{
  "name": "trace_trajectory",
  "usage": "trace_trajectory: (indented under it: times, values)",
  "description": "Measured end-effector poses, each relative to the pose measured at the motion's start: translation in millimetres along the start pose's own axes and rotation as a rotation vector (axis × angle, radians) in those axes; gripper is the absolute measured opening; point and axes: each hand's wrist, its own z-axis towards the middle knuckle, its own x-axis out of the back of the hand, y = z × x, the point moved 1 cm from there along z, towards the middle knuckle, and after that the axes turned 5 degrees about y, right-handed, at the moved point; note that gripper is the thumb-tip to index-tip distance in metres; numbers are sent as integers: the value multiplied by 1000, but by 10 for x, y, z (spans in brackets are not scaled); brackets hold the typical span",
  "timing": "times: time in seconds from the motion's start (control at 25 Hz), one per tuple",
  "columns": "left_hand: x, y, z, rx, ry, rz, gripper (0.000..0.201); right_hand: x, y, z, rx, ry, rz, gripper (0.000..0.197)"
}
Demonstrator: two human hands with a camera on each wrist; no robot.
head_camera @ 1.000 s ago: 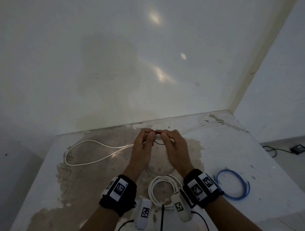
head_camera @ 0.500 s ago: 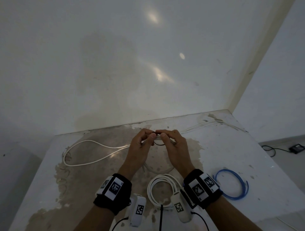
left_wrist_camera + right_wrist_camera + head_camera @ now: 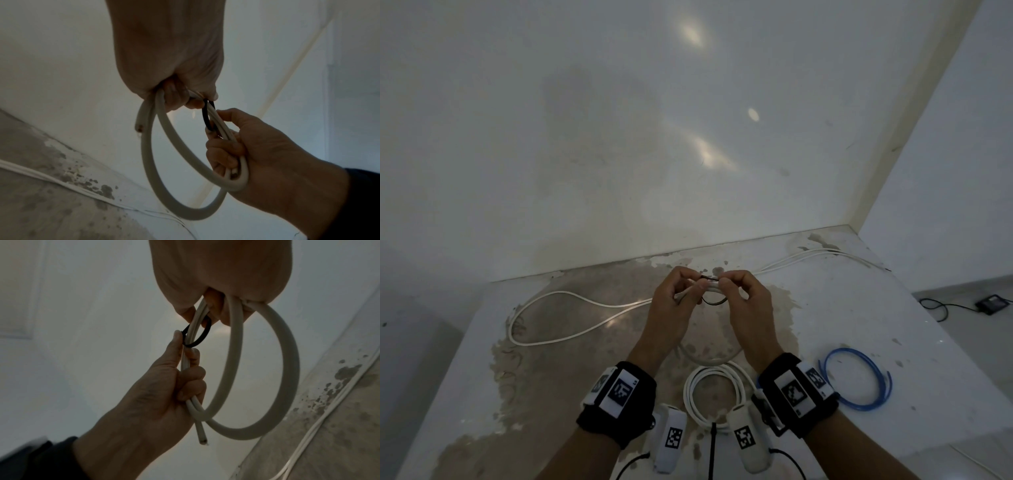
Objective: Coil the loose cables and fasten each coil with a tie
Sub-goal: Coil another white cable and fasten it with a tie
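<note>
Head view: we are counting two hands, one white coil held between them, one black tie, one white coil and one blue coil lying on the table (image 3: 859,308), and one long loose white cable (image 3: 571,337).

We are reading no brand or text anywhere. The black wrist bands (image 3: 619,401) are carrying square black-and-white coded markers only.

We are seeing the left hand (image 3: 674,308) and the right hand (image 3: 746,305) raised together above the table, fingertips nearly meeting. Both hands' fingers are curling round the held white coil (image 3: 164,162), gripping its bundled strands at the top while the loop is hanging below them. In the wrist views the black tie (image 3: 197,335) is looping round those strands in the gap between the two hands. The left thumb and forefinger (image 3: 176,344) are pinching the tie's one end; the right fingertips (image 3: 224,113) are touching it from the other side. One cut cable end (image 3: 202,441) is sticking out below the left fingers.

The second white coil (image 3: 717,394) is lying just nearer the person than the wrists. The blue coil (image 3: 856,380) is lying just beside the right wrist, on its outer side. The loose white cable is trailing well to the left of the left fingers.
</note>
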Motion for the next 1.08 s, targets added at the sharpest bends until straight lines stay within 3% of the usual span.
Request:
trace_trajectory:
  times: [0.28,0.36,0.68,1.08]
  values:
    - [50,57,9,16,-94,8,4,79,-8,-25,14,-149,1,14]
    - [70,36,-30,7,-95,-25,12,74,-40,-28,34,-187,-3,16]
    - [122,-24,-127,-81,-143,66,4,101,-17,-91,-14,-251,-36,18]
    - [69,92,-107,-250,-220,238,9,194,-16,-107,-316,-303,224,16]
